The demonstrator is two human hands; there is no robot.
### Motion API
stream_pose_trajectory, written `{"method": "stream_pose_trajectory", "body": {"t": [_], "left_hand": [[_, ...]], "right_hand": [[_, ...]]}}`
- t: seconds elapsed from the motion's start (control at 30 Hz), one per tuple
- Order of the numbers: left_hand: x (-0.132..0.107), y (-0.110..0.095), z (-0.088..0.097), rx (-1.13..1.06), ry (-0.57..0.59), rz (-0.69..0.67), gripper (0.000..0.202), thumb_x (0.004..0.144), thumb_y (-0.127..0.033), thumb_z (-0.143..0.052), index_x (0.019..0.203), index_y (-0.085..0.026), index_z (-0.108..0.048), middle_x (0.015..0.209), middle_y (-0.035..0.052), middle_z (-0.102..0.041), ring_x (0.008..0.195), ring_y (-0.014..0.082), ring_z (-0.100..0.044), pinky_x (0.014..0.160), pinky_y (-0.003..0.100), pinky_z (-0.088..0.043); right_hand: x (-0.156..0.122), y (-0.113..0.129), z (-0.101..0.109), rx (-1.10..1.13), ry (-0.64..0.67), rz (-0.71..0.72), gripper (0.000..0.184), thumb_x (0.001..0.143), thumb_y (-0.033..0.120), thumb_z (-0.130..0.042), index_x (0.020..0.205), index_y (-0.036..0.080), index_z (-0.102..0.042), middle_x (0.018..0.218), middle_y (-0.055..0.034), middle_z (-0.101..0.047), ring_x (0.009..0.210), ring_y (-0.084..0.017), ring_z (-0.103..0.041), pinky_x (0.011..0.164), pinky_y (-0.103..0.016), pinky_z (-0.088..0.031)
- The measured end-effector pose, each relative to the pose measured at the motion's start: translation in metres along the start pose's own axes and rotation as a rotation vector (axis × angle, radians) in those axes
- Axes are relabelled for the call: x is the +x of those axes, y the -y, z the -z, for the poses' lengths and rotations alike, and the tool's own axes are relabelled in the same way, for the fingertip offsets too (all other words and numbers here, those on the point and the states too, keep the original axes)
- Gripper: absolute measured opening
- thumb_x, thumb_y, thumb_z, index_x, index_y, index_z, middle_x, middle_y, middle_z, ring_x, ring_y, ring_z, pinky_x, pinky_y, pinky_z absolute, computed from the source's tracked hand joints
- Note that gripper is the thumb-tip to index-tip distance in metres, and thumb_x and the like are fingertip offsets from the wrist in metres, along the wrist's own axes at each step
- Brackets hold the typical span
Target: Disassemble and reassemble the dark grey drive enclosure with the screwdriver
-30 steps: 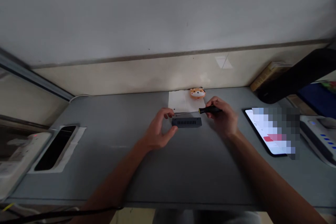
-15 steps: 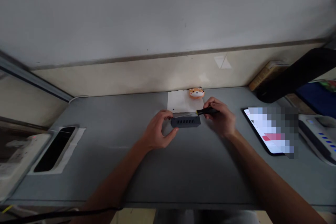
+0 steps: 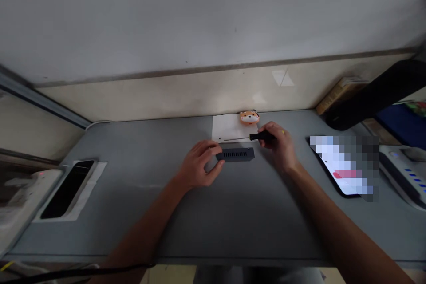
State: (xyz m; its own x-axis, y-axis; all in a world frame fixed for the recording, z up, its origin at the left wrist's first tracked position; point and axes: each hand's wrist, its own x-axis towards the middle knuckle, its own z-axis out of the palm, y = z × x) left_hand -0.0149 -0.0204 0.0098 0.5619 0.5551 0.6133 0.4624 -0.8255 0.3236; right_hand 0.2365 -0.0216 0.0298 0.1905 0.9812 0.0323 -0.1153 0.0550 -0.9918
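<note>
A dark grey box with a row of vent slots [image 3: 237,155] lies on the grey desk [image 3: 233,213]. My left hand [image 3: 202,164] grips its left end between the thumb and fingers. In my right hand [image 3: 278,144] is a screwdriver [image 3: 255,136] with a black handle, a yellow collar and a thin shaft. The shaft points left over the white paper [image 3: 229,125], and its tip is behind the box, apart from it. Near the tip, a tiny dark speck, perhaps a screw [image 3: 220,139], sits on the paper.
An orange dog-faced case [image 3: 249,117] stands at the paper's back right. A dark phone [image 3: 68,190] lies at left; a lit phone [image 3: 339,168] lies at right. A black cylinder [image 3: 372,95], a book [image 3: 339,93] and a power strip [image 3: 408,173] are farther right.
The screwdriver has lifted off the box's top left and moved back over the paper. My left fingers have closed further over the box's left end.
</note>
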Motion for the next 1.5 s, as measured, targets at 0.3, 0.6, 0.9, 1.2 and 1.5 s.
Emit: {"method": "stream_pose_trajectory", "body": {"t": [0.3, 0.6, 0.9, 1.2, 1.5], "left_hand": [[-0.002, -0.008, 0.000, 0.085, -0.057, -0.017, 0.040, 0.092, -0.019, -0.052, 0.133, -0.022, -0.052, 0.121, 0.0134, -0.069, 0.109, 0.0264, -0.069, 0.094, 0.041, -0.054], [0.004, -0.032, -0.012, 0.160, 0.032, -0.073, 0.045, 0.097, -0.018, -0.052, 0.141, -0.023, -0.055, 0.131, 0.0110, -0.070, 0.120, 0.0251, -0.066, 0.110, 0.042, -0.045], [0.003, -0.021, -0.010, 0.160, -0.029, -0.087, 0.045, 0.090, -0.002, -0.048, 0.130, -0.022, -0.060, 0.122, 0.0099, -0.072, 0.112, 0.0236, -0.067, 0.101, 0.040, -0.048], [0.005, -0.018, -0.008, 0.247, -0.040, 0.017, 0.036, 0.089, -0.006, -0.051, 0.119, -0.023, -0.061, 0.115, 0.0087, -0.072, 0.110, 0.0242, -0.068, 0.102, 0.042, -0.045], [0.003, -0.026, -0.013, 0.308, -0.025, 0.037, 0.035, 0.095, -0.014, -0.053, 0.127, -0.022, -0.062, 0.124, 0.0110, -0.071, 0.120, 0.0249, -0.066, 0.108, 0.041, -0.036]], "right_hand": [[-0.002, -0.008, -0.009, -0.195, 0.125, 0.031, 0.037, 0.084, 0.060, -0.065, 0.082, 0.023, -0.067, 0.063, 0.0022, -0.061, 0.060, -0.014, -0.049, 0.056, -0.028, -0.034], [0.000, -0.006, -0.005, -0.088, 0.063, 0.000, 0.040, 0.081, 0.063, -0.069, 0.081, 0.022, -0.069, 0.059, 0.0033, -0.059, 0.050, -0.011, -0.042, 0.050, -0.027, -0.030], [0.009, 0.007, 0.012, 0.162, -0.165, 0.044, 0.045, 0.072, 0.066, -0.075, 0.066, 0.024, -0.060, 0.062, 0.0009, -0.057, 0.049, -0.011, -0.047, 0.043, -0.026, -0.030], [0.009, 0.007, 0.015, 0.246, -0.159, 0.039, 0.050, 0.072, 0.066, -0.077, 0.061, 0.023, -0.055, 0.056, 0.0027, -0.050, 0.045, -0.009, -0.043, 0.040, -0.026, -0.030], [0.010, 0.007, 0.013, 0.199, -0.170, 0.044, 0.051, 0.069, 0.068, -0.077, 0.059, 0.024, -0.055, 0.049, 0.0029, -0.047, 0.043, -0.010, -0.042, 0.039, -0.027, -0.025]]}}
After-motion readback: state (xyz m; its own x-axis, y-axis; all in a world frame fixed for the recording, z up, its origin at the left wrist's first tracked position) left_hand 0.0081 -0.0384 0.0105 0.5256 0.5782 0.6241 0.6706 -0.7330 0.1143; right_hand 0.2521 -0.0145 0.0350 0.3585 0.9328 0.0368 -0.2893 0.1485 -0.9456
